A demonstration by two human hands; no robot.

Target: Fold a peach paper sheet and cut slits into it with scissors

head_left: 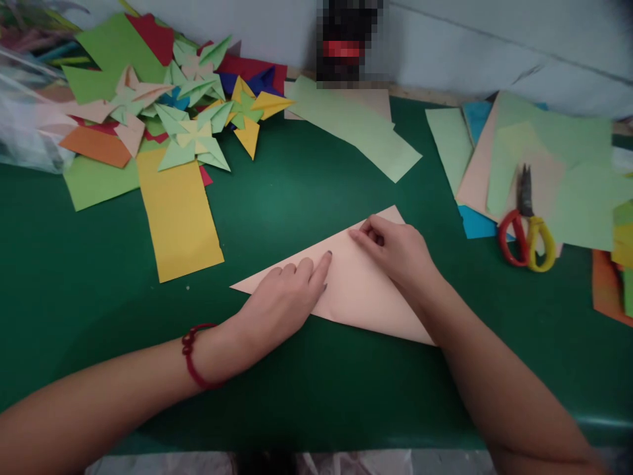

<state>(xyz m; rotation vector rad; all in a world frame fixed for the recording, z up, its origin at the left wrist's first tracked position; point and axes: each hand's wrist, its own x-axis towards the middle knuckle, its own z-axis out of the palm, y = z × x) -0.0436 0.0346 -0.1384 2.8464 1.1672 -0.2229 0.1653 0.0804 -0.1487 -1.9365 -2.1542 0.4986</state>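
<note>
A pale peach sheet of paper [361, 290], folded into a triangle, lies on the green table with its long edge slanting up to the right. My left hand [291, 290] rests on its left part, index finger stretched out over the paper. A dark red bracelet circles that wrist. Near the upper right edge, my right hand [390, 244] touches the paper with its fingers curled together, and nothing shows inside them. The right forearm covers part of the triangle's right side.
Folded paper stars [195, 135] and coloured sheets are heaped at the back left, with a yellow sheet [180, 218] in front. Green strips [356, 125] lie at the back. Scissors [527, 221] with red and yellow handles rest on a paper stack [586, 198] at right.
</note>
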